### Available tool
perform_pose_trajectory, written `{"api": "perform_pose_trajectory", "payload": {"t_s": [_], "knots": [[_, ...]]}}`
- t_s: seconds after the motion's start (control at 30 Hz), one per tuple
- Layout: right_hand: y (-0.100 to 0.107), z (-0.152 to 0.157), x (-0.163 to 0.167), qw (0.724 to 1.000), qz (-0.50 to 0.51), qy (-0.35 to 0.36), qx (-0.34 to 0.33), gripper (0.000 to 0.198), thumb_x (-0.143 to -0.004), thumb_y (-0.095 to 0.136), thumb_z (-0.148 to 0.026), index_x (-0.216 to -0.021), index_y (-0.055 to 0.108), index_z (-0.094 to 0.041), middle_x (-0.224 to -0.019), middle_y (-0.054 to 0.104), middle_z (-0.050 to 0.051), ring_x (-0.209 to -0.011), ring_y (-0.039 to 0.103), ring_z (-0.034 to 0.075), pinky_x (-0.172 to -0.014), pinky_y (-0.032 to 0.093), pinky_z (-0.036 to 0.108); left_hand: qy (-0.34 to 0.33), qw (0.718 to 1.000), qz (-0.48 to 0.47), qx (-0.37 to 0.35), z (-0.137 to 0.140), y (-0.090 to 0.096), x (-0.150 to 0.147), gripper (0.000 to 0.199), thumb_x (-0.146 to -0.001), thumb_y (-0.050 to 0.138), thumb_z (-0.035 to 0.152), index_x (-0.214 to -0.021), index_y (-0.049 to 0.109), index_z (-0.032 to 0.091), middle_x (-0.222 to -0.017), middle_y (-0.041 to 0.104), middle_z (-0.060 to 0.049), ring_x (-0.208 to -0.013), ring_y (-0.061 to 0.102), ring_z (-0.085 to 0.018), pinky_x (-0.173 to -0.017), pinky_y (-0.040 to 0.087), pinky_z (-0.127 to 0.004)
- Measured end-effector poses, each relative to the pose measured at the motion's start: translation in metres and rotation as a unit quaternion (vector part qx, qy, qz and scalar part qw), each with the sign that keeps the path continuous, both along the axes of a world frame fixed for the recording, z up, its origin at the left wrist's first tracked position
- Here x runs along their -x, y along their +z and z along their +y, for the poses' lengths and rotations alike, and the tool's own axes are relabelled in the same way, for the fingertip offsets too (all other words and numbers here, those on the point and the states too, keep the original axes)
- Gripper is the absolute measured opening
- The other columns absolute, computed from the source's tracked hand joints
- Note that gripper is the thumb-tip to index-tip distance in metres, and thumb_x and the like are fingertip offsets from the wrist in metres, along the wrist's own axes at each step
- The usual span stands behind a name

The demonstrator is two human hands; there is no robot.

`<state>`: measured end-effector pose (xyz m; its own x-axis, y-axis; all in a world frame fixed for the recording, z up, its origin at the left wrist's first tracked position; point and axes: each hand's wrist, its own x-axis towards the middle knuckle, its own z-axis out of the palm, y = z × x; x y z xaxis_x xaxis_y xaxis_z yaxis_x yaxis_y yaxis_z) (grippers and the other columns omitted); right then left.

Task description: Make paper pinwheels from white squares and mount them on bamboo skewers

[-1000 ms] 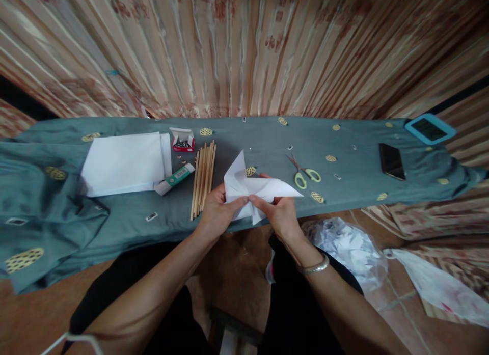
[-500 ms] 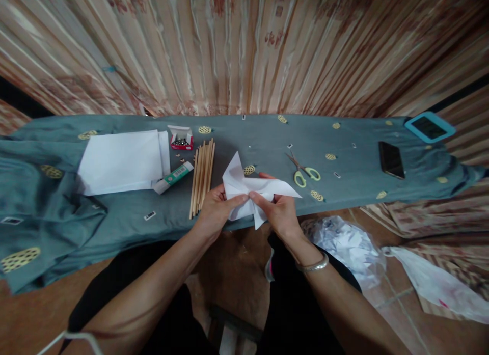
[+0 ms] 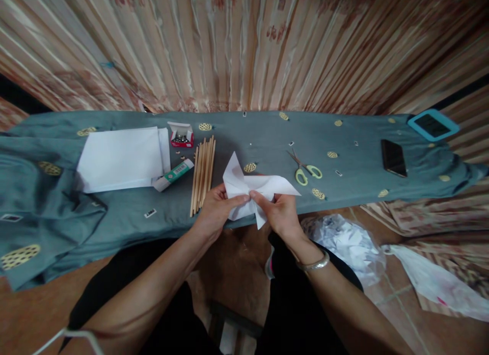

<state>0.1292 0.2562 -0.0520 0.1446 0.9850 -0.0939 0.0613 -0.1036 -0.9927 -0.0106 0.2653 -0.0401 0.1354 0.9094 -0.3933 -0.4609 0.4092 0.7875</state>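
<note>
A white paper pinwheel (image 3: 235, 176) with pointed blades is held between my two hands, above the table's front edge. My left hand (image 3: 216, 207) is closed on its left side, thumb pressed near the centre. From the right, my right hand (image 3: 280, 210) grips it too, its thumb tip meeting the left thumb at the middle. The fingers behind the paper are mostly hidden. Just left of the pinwheel lies a bundle of thin wooden sticks (image 3: 202, 176). Scissors (image 3: 303, 170) with light green handles rest to the right, blades open.
On the green cloth (image 3: 244, 136) lie a stack of white paper (image 3: 120, 161), a red box of small metal pieces (image 3: 181, 137), a green-white box (image 3: 173, 175), a phone (image 3: 393, 158) and a blue-framed device (image 3: 433, 125). A clear bag of paper scraps (image 3: 344, 248) sits on the floor.
Both hands keep their hold on the pinwheel, and its lower point has shifted slightly right. The camera view has moved a little; the things on the table stay put.
</note>
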Motion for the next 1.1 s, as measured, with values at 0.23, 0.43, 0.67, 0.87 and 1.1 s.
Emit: {"api": "perform_pose_trajectory", "payload": {"t_s": [0.23,0.43,0.67,0.87,1.1], "knots": [[-0.008,-0.001,-0.002,0.998,-0.057,0.007,-0.036,0.037,-0.075,0.072,-0.044,-0.099,0.071,-0.016,-0.103,0.075,0.008,-0.096,0.070,0.025,-0.093,0.053,0.039,-0.012,1.000,-0.002,0.009,-0.001,0.002,0.001,0.037,-0.041,0.091,0.023,-0.071,0.071,0.014,-0.066,0.074,0.000,-0.055,0.064,-0.013,-0.061,0.052,-0.026],[-0.011,0.000,-0.005,0.998,-0.057,-0.005,-0.029,0.041,-0.074,0.073,-0.039,-0.108,0.068,-0.017,-0.104,0.075,0.008,-0.097,0.070,0.025,-0.093,0.053,0.040,-0.021,1.000,-0.018,0.000,-0.002,0.000,0.002,0.036,-0.044,0.090,0.021,-0.074,0.072,0.014,-0.067,0.074,0.000,-0.055,0.064,-0.012,-0.059,0.051,-0.023],[-0.006,0.003,-0.010,0.997,-0.062,-0.012,-0.035,0.033,-0.074,0.073,-0.036,-0.099,0.069,-0.016,-0.101,0.075,0.008,-0.093,0.071,0.023,-0.091,0.054,0.037,-0.051,0.999,-0.016,0.000,0.001,-0.001,0.003,0.036,-0.050,0.088,0.023,-0.081,0.073,0.013,-0.074,0.076,-0.003,-0.060,0.066,-0.013,-0.062,0.051,-0.025],[-0.011,0.000,-0.011,0.995,-0.095,-0.019,-0.036,0.041,-0.074,0.074,-0.040,-0.107,0.068,-0.018,-0.099,0.074,0.006,-0.088,0.070,0.021,-0.083,0.056,0.033,-0.030,0.999,0.030,-0.017,-0.001,-0.007,-0.001,0.035,-0.048,0.088,0.026,-0.076,0.070,0.014,-0.067,0.073,0.000,-0.057,0.064,-0.014,-0.062,0.052,-0.028],[-0.009,-0.003,-0.007,0.997,-0.071,-0.010,-0.024,0.048,-0.072,0.074,-0.040,-0.113,0.066,-0.018,-0.096,0.074,0.006,-0.082,0.070,0.021,-0.076,0.057,0.032,-0.014,0.993,0.104,-0.058,0.000,-0.015,-0.004,0.033,-0.052,0.085,0.027,-0.079,0.072,0.014,-0.076,0.074,-0.002,-0.064,0.063,-0.014,-0.065,0.051,-0.027]]}}
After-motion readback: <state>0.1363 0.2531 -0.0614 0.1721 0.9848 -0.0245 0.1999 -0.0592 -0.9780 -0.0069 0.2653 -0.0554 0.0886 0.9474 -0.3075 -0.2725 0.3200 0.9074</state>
